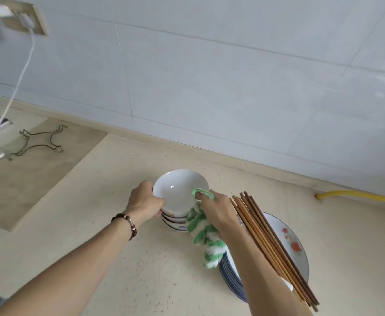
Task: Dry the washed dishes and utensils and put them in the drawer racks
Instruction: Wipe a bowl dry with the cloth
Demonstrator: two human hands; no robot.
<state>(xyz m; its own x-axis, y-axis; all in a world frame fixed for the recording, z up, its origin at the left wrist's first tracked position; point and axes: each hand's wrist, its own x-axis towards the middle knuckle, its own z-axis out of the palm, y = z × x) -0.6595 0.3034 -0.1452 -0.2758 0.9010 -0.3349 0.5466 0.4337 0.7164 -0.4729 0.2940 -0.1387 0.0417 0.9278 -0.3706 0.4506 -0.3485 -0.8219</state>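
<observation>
Chopsticks (276, 245) on plates (298, 258): undried | left hand (147, 201) grips top bowl (180, 190) | right hand (216, 210) pinches cloth (204, 233), wiping rim | early; drawer unseen

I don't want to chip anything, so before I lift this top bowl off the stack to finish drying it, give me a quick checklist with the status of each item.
1. Left hand grips the top bowl at its rim: ok.
2. Right hand holds the green striped cloth against the bowl's inner rim: ok.
3. Bowl stack underneath sits level on the countertop: ok.
4. Chopsticks lie across the plate stack, apart from the bowls: ok, but overhanging, so mind your right arm.
5. Bowl fully dry: cannot tell.
6. Drawer rack open and ready: cannot tell, not in view.
</observation>
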